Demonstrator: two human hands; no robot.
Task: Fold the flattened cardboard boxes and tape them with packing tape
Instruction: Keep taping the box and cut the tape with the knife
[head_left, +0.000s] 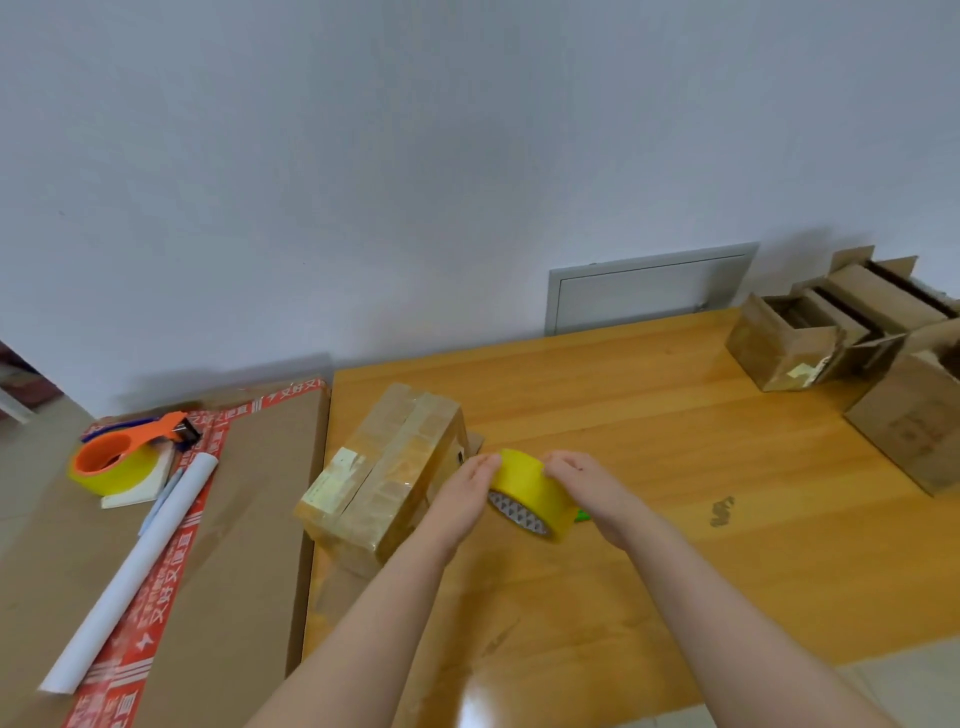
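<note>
A yellow roll of packing tape (535, 493) is held above the wooden table (649, 426) between both hands. My left hand (462, 493) grips its left side and my right hand (582, 478) grips its right side, fingers curled over the top edge. Just left of the roll lies a small cardboard box (384, 467), folded shut and covered with clear tape. Something small and green (583, 515) peeks out under my right wrist.
A large flat carton (249, 519) with red printed tape lies on the left, carrying an orange tape dispenser (124, 452), a white paper roll (135, 566) and a pen. Several open cardboard boxes (841, 332) stand at the table's far right. A dark mark (722, 512) is on the tabletop.
</note>
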